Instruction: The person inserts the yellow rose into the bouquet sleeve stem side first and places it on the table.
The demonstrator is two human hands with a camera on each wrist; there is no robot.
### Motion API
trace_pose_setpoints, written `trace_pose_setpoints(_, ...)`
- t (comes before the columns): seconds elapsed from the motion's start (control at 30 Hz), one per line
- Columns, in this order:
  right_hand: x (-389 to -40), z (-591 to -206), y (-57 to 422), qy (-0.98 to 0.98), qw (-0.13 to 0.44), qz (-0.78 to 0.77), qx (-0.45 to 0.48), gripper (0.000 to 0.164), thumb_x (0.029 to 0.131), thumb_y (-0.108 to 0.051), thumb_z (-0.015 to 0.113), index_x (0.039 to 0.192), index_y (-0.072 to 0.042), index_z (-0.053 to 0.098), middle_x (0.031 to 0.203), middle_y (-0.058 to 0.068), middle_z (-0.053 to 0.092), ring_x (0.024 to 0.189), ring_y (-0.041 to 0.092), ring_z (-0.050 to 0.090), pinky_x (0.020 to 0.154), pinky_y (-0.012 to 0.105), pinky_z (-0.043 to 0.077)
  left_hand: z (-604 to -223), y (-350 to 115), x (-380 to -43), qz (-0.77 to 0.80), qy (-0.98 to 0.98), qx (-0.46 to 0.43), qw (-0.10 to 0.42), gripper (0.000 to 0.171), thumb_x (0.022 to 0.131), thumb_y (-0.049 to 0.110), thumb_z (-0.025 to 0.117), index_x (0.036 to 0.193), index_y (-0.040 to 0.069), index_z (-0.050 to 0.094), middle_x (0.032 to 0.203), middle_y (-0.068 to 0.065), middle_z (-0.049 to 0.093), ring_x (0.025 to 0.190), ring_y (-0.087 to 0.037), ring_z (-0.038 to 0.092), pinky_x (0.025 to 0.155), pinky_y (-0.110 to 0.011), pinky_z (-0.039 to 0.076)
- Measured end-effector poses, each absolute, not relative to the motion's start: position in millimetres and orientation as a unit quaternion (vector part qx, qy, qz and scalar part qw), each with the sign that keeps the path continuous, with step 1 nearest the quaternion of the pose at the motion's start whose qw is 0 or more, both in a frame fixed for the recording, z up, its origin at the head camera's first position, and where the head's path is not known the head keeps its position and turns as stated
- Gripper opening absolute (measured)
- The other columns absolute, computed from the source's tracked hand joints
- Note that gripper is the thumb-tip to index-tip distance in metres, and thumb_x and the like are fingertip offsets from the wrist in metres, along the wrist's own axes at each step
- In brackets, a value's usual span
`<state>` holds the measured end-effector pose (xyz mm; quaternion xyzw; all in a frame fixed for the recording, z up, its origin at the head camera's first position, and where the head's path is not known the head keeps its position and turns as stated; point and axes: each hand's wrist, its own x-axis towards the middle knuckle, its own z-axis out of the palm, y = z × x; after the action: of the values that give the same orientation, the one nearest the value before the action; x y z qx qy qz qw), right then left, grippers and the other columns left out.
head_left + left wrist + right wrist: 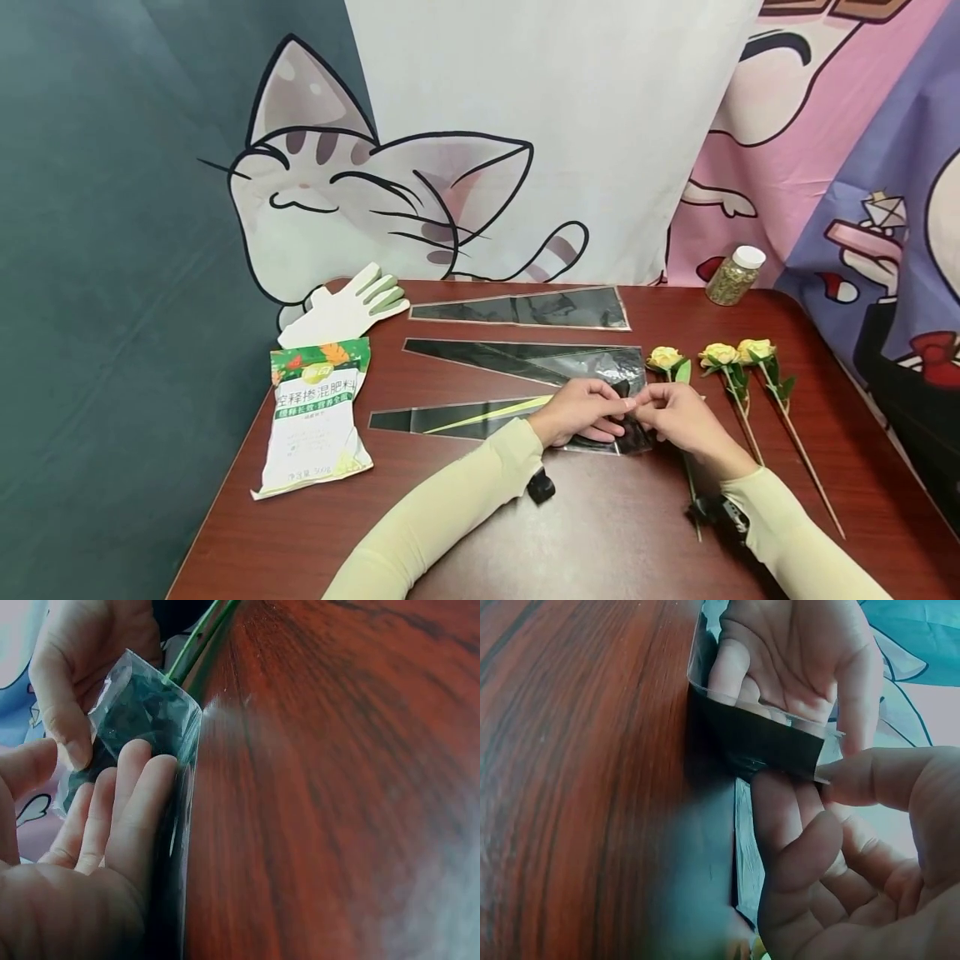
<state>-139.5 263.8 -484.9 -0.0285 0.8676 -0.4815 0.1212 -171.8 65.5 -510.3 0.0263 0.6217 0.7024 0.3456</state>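
Note:
A tapered dark plastic flower sleeve (457, 419) with a yellow stripe lies nearest the person, its wide end under both hands. The right hand (686, 421) pinches the edge of that end between thumb and fingers; in the right wrist view the film (769, 742) lifts into a dark flap. The left hand (581, 412) has its fingers extended against the film at the mouth, as the left wrist view also shows on the sleeve (142, 712); how far they reach inside I cannot tell. A yellow rose (664, 358) lies beside the right hand, which hides part of its stem.
Two more sleeves, one in the middle (465, 353) and one at the back (570, 308), lie beyond. Two yellow roses (718, 356) are at right. A fertilizer bag (318, 425) and white-green glove (337, 308) sit left; a white-capped jar (733, 277) stands back right.

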Motion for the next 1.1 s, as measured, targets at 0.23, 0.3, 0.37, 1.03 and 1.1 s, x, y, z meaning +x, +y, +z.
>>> trace_pose_setpoints(0.23, -141.5, -487.6, 264.3, 0.866, 0.125, -0.482, -0.045, 0.017, 0.094, -0.014, 0.079, 0.096, 0.002, 0.076, 0.073, 0.003, 0.073, 0.055, 0.007, 0.054, 0.048, 0.026, 0.05, -511.1, 68.7, -169.9, 0.698, 0.635, 0.015, 0.332, 0.02, 0.097, 0.022, 0.08, 0.088, 0.012, 0.065, 0.079, -0.005, 0.075, 0.061, -0.014, 0.072, 0.057, -0.027, 0.065)
trace_pose_setpoints(0.3, -142.2, -487.4, 265.9, 0.867, 0.128, -0.479, -0.053, 0.018, 0.094, -0.015, 0.08, 0.096, 0.002, 0.076, 0.075, 0.004, 0.074, 0.056, 0.007, 0.055, 0.048, 0.026, 0.051, -511.0, 69.2, -170.2, 0.698, 0.633, 0.016, 0.333, 0.017, 0.097, 0.019, 0.078, 0.089, 0.012, 0.065, 0.08, -0.006, 0.076, 0.061, -0.014, 0.072, 0.056, -0.026, 0.065)
trace_pose_setpoints(0.37, -142.3, -486.8, 268.2, 0.866, 0.134, -0.479, -0.054, 0.02, 0.093, -0.017, 0.081, 0.097, 0.002, 0.076, 0.076, 0.004, 0.074, 0.056, 0.008, 0.055, 0.047, 0.026, 0.051, -510.8, 69.9, -170.6, 0.698, 0.632, 0.016, 0.335, 0.014, 0.098, 0.016, 0.076, 0.089, 0.012, 0.066, 0.081, -0.005, 0.075, 0.062, -0.014, 0.072, 0.056, -0.026, 0.065)
trace_pose_setpoints(1.03, -147.6, -489.2, 286.4, 0.913, 0.119, -0.385, -0.058, 0.012, 0.095, -0.013, 0.078, 0.098, -0.003, 0.072, 0.075, 0.002, 0.075, 0.056, 0.02, 0.07, 0.047, 0.029, 0.054, -511.2, 71.3, -166.2, 0.699, 0.66, -0.01, 0.276, 0.009, 0.094, 0.005, 0.075, 0.1, 0.008, 0.081, 0.087, -0.003, 0.08, 0.065, -0.016, 0.074, 0.06, -0.03, 0.067)
trace_pose_setpoints(1.1, -148.0, -490.6, 287.5, 0.918, 0.114, -0.374, -0.058, 0.012, 0.094, -0.013, 0.079, 0.098, -0.004, 0.072, 0.075, 0.001, 0.075, 0.055, 0.018, 0.069, 0.049, 0.028, 0.054, -510.1, 70.8, -166.3, 0.695, 0.663, -0.007, 0.278, 0.012, 0.094, 0.004, 0.074, 0.102, 0.008, 0.082, 0.089, -0.003, 0.08, 0.067, -0.017, 0.076, 0.06, -0.03, 0.067)
